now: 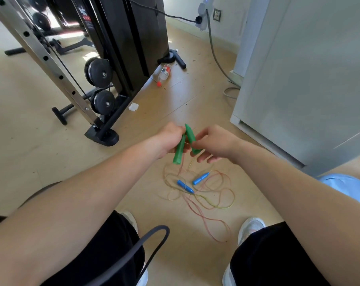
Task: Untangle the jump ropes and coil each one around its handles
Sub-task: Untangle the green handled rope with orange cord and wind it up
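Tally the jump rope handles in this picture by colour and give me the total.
Green handles: 2, one gripped in the left hand, one pinched by the right hand.
Blue handles: 2, lying on the floor.
Total: 4 handles.

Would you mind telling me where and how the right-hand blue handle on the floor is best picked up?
Grip the right blue handle round its thick middle, coming from above and pinching across its width. It lies flat on the floor, slanted, and its cord leaves the narrow far tip, so the shaft is bare; rope loops lie close beside it.
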Available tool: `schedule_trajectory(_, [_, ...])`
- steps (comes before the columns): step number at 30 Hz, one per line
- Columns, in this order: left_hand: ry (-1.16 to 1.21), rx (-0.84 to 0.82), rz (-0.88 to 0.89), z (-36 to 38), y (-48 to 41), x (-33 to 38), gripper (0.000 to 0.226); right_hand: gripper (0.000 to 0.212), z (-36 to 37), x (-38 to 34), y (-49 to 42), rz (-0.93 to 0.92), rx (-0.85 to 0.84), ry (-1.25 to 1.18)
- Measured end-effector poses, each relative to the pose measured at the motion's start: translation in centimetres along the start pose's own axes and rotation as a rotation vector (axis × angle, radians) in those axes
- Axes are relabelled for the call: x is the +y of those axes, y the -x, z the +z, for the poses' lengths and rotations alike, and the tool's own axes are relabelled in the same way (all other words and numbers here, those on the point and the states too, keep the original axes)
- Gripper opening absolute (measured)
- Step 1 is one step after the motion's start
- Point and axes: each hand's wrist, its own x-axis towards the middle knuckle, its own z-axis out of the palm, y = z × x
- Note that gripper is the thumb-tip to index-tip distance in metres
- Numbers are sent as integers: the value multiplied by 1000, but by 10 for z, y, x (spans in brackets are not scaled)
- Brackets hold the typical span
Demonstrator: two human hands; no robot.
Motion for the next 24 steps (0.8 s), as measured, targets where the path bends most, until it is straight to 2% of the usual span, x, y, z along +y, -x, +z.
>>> schedule_trajectory(2, [7, -15, 29, 0, -3, -1, 37, 6, 6, 1, 0, -5, -25, 44])
schedule_trajectory(4, [-96, -49, 100, 0, -6, -4, 38, 10, 9, 2, 1, -10, -72, 102])
schedule_trajectory(6, [-204, -90, 160, -2, -6, -5, 34, 20, 2, 6, -3, -7, -77, 268])
schedule_trajectory(8, [-249, -142, 188, -4, -4, -4, 32, 24, -13, 12, -10, -17, 88, 451])
schedule_trajectory(10, [-295, -200, 219, -5, -2, -1, 25, 27, -29, 16, -14, -74, 291, 468])
schedule_trajectory(11, [-316, -230, 234, -5, -1, 0, 22, 34, -35, 17, -15, -131, 324, 429])
schedule_trajectory(13, [-341, -286, 265, -4, 2, 2, 18, 46, -40, 16, -13, -242, 243, 325])
schedule_trajectory(16, [-347, -354, 307, -2, 6, 5, 19, 31, -33, 11, -8, -251, 63, 192])
schedule_trajectory(18, [-371, -411, 323, -2, 9, 7, 16, 21, -31, 12, -7, -202, 31, 215])
schedule_trajectory(24, [-398, -445, 324, -5, 13, 8, 14, 29, -46, 23, -15, -160, -2, 298])
